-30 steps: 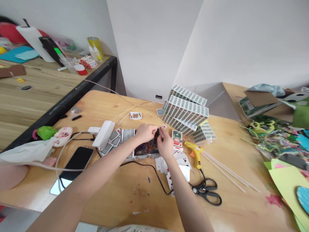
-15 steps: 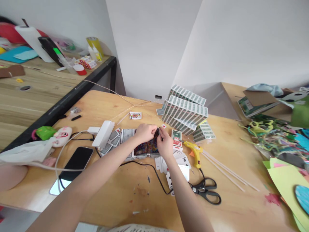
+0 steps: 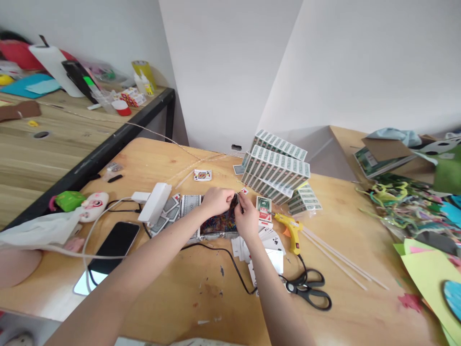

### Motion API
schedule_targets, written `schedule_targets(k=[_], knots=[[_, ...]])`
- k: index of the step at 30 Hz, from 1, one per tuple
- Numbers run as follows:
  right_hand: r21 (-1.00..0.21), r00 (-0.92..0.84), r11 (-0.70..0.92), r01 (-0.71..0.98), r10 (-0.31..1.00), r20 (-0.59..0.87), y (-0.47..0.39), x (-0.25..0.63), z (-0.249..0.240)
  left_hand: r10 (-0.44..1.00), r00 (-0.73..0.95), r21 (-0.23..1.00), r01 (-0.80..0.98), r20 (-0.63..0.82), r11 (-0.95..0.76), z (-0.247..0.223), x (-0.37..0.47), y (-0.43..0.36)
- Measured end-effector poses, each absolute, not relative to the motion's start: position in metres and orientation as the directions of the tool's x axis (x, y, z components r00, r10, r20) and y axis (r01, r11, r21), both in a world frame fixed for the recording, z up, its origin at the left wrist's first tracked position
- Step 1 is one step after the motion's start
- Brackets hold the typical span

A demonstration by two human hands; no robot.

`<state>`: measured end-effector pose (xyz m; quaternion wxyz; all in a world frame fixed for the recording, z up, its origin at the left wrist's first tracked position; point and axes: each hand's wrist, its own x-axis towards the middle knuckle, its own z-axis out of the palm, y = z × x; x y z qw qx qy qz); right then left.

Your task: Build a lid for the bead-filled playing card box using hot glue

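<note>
Both hands meet at the far right corner of a dark, multicoloured panel (image 3: 218, 227) edged with grey-patterned playing cards (image 3: 190, 205). My left hand (image 3: 218, 201) is closed in a fist over its far edge. My right hand (image 3: 247, 216) pinches right beside it, and a small dark bit shows between the two hands; what it is stays hidden. Fanned playing cards (image 3: 273, 240) lie under and beside my right wrist. A green and red card box (image 3: 264, 205) is just right of that hand, and a yellow hot glue gun (image 3: 293, 233) lies beyond it.
Stacked card boxes (image 3: 277, 166) stand at the back. Black-handled scissors (image 3: 311, 288) and glue sticks (image 3: 338, 257) lie to the right. A white power strip (image 3: 155, 202), a phone (image 3: 115, 245) and cables are on the left. Pipe cleaners (image 3: 403, 206) pile at the far right.
The view has shifted slightly, so things appear a little lower. My hands stay together at the same corner, with hardly any movement.
</note>
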<state>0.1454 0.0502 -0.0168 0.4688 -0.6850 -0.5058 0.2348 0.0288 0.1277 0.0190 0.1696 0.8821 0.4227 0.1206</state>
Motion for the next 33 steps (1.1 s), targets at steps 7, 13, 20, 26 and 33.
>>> schedule_targets(k=[7, 13, 20, 26, 33], knots=[[-0.856, 0.388, -0.044, 0.515, 0.902, 0.187, 0.050, 0.146, -0.019, 0.794, 0.605, 0.402, 0.714, 0.058, -0.573, 0.021, 0.029, 0.126], [-0.854, 0.396, -0.037, 0.519, 0.896, 0.201, 0.050, 0.146, -0.020, 0.822, 0.567, 0.418, 0.734, 0.055, -0.535, 0.021, 0.031, 0.125], [-0.871, 0.418, -0.057, 0.489, 0.891, 0.176, 0.049, 0.145, -0.014, 0.784, 0.617, 0.448, 0.683, 0.067, -0.576, 0.021, 0.029, 0.127], [-0.888, 0.441, -0.052, 0.456, 0.880, 0.175, 0.046, 0.142, -0.004, 0.770, 0.636, 0.381, 0.700, 0.054, -0.604, 0.022, 0.029, 0.127], [-0.898, 0.505, -0.075, 0.433, 0.846, 0.173, 0.045, 0.140, 0.000, 0.776, 0.630, 0.284, 0.740, 0.025, -0.610, 0.024, 0.032, 0.125]])
